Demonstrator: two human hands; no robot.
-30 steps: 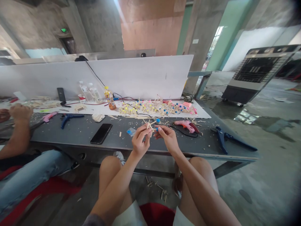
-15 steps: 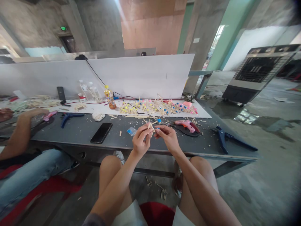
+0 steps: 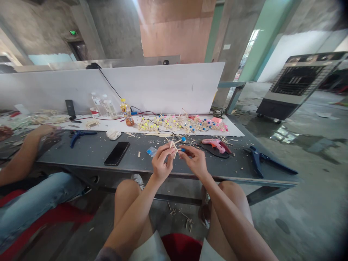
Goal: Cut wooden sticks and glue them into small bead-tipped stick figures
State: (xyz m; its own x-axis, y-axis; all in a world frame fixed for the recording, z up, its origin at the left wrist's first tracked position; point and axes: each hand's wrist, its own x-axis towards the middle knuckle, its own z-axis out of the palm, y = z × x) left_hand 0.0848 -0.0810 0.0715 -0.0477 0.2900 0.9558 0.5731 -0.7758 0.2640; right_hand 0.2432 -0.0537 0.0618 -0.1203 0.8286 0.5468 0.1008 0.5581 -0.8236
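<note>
Just above the table's front edge, my left hand (image 3: pixel 162 159) pinches a small frame of thin wooden sticks (image 3: pixel 174 146). A blue ball (image 3: pixel 183 139) tops one stick behind the fingers. Facing it from the right, my right hand (image 3: pixel 195 159) has thumb and fingertips closed around a second small blue ball (image 3: pixel 183 149), at the frame's right side. The fingers partly cover how the ball and sticks meet. Behind my right hand lies a pink glue gun (image 3: pixel 213 144). A small clear bag with blue contents (image 3: pixel 151 151) rests left of my left hand.
Many stick pieces with coloured balls (image 3: pixel 185 124) cover the white board behind. A black phone (image 3: pixel 117 153), a drink bottle (image 3: pixel 127 113) and blue cutters (image 3: pixel 258 159) stand or lie around. A co-worker's arm (image 3: pixel 25 150) reaches over the table at left. An air cooler (image 3: pixel 299 83) stands right.
My right fingers have shifted slightly, showing more of the blue ball. The stick frame stays in my left hand. At left, the co-worker's hand has moved, and the pink tool beside it is hardly visible now.
</note>
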